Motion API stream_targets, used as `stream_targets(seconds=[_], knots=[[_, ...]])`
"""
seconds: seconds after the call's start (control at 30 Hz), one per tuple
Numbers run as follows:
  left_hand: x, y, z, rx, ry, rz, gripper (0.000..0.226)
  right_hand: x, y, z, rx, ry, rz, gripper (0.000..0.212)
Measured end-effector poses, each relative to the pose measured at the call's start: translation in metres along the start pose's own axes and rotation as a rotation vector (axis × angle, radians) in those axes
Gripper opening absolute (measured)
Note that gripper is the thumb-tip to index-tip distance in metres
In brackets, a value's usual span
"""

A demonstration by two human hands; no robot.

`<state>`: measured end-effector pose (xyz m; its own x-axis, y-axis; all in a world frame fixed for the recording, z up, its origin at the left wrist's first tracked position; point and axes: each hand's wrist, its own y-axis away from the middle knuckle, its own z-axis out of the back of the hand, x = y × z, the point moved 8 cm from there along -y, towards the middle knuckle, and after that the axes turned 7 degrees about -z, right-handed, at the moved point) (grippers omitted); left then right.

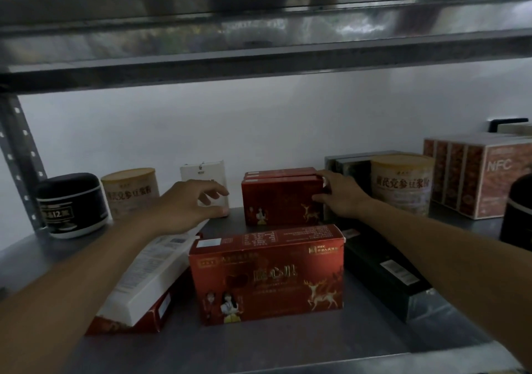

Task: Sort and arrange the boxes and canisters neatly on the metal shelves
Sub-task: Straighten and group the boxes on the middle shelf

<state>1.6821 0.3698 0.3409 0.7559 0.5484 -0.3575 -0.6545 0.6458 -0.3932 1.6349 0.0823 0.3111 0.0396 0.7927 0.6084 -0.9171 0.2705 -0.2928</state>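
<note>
On the metal shelf [273, 345] two red boxes [280, 201] stand upright against each other near the back wall. My right hand [341, 194] grips their right end, thumb low and fingers over the top corner. My left hand [187, 204] hovers with loosely curled fingers in front of a white box [205, 173] standing at the back; it holds nothing. A larger red box [267, 276] with a deer print stands in front. A long white box [149, 276] lies tilted on a flat red box [126, 320] at the left.
A black jar [70, 204] and a beige canister [131, 191] stand at the back left. At the right are another beige canister [401, 183], dark boxes [349, 165], NFC cartons [478, 172] and a black canister [518, 212]. A long black box [385, 273] lies flat.
</note>
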Motion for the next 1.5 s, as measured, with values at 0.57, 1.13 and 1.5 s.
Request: stream_targets(seconds=[0.57,1.13,1.5], knots=[[0.019,-0.004,-0.024,-0.003,-0.055,0.060,0.017,0.004,-0.010,-0.015,-0.043,0.143,0.118,0.071],[0.009,-0.001,-0.010,-0.048,-0.080,0.031,0.018,0.002,-0.010,-0.014,-0.087,0.204,0.117,0.077],[-0.057,0.060,0.015,0.043,0.321,-0.034,0.036,0.077,0.075,0.015,0.022,-0.132,0.285,0.032]])
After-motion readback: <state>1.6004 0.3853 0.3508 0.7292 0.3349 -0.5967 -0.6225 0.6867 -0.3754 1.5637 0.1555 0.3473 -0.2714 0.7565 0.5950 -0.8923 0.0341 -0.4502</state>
